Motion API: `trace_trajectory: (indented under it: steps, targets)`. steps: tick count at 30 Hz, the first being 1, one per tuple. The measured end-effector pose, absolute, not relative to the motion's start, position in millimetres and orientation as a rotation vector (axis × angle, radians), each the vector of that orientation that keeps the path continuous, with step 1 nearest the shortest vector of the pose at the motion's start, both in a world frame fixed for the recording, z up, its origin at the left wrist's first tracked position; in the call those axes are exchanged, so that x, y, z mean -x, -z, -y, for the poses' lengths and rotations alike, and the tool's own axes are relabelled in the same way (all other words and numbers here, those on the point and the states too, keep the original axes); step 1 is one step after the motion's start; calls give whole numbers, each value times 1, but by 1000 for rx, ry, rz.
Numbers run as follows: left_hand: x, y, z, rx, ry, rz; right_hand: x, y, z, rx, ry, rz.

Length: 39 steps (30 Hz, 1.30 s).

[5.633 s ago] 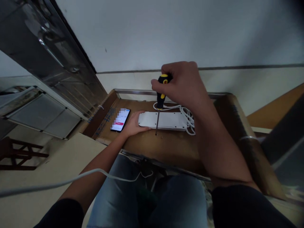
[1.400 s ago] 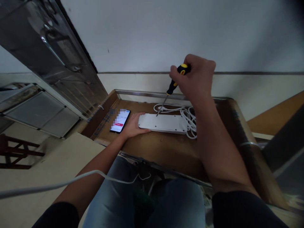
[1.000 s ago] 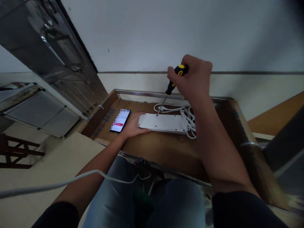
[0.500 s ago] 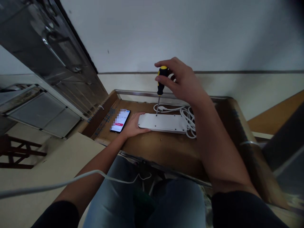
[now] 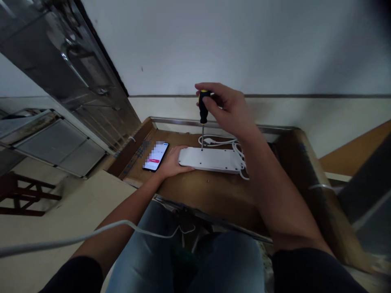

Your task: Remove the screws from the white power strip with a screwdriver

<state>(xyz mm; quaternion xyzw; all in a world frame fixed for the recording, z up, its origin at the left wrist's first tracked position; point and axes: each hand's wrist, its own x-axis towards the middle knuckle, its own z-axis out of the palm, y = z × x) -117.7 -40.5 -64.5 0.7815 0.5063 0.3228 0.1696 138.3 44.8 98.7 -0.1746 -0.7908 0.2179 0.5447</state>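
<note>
On a brown counter (image 5: pixel 226 199), a white strip (image 5: pixel 214 160) held beneath an upright screwdriver (image 5: pixel 203 114)

Across the matte, board-like surface, the strip is laid lengthwise, its long, smooth, round-cornered face dotted with small dark holes. Its left end is clasped by the left hand (image 5: pixel 175 162), whose grip is closed around it, the thumb along the near side. By the right hand (image 5: pixel 230 108), the screwdriver's rounded black-and-yellow handle is held, the grip clamped on it; the thin metal shaft is stood nearly vertical, its tip set at a hole by the far edge. Behind the strip, a white plug (image 5: pixel 209 141) is seen, and at its right end a slender white cord (image 5: pixel 241 151) is looped, partly hidden by the right forearm (image 5: pixel 271 187). Just beside the left hand, a flat, glass-faced phone (image 5: pixel 155 158) is laid. The counter is bordered by raised wooden sides.
</note>
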Motion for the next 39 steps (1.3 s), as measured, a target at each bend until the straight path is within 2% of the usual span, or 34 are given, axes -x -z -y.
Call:
trace_trajectory:
  steps: [6, 11, 19, 26, 39]
  targets:
    - [117, 64, 41, -2204, -906, -1458, -124, -89, -52, 538, -325, 1675]
    - [117, 63, 42, -2220, -915, -1445, -111, -81, -45, 383, -241, 1750]
    - [116, 62, 42, -2216, -928, -1425, -119, -87, -36, 301, -672, 1781]
    - [113, 58, 45, -2179, -905, -1457, -89, -75, -30, 422, -754, 1388]
    - [113, 60, 44, -2172, -917, -1452, -90, -77, -33, 340, -791, 1396]
